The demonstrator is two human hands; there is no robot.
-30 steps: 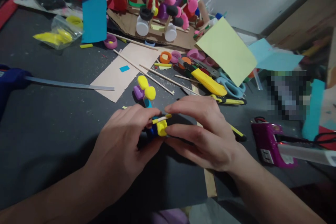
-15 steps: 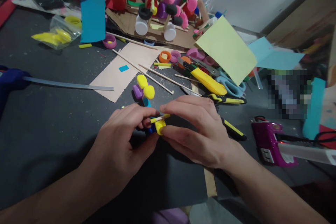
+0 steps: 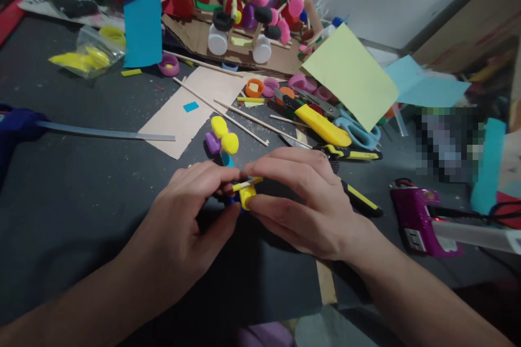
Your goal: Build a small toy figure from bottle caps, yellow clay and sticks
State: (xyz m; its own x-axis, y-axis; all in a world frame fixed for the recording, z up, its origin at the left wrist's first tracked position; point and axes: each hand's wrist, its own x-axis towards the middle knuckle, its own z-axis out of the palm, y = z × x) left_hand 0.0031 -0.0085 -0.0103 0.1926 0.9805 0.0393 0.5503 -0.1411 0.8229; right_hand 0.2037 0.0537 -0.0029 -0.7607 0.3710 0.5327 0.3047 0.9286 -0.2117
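Observation:
A small craft model with a blue body [image 3: 227, 160] stands between my hands, low over the dark table. Two rounded yellow lumps [image 3: 229, 143] and a purple lump [image 3: 213, 143] show at its far end. At the near end are a yellow lump [image 3: 246, 197] and a short thin stick [image 3: 247, 184] with yellow ends. My left hand [image 3: 183, 214] is closed on the model's left side, its fingertips at the stick. From the right, my right hand [image 3: 307, 206] pinches the near yellow lump between thumb and fingers. Fingers hide much of the blue body.
Beyond the hands lie wooden sticks [image 3: 242, 119], a pale paper sheet [image 3: 179, 127], a yellow cutter [image 3: 323, 126] and blue-handled scissors [image 3: 358, 133]. A glue gun [image 3: 20, 124] points in from the left. To the right sits a purple power block [image 3: 421, 222]. Colourful models crowd a cardboard piece [image 3: 187, 32].
My left thumb has slid slightly left and up, along the model's near side. Both hands keep their hold, and the model has barely shifted.

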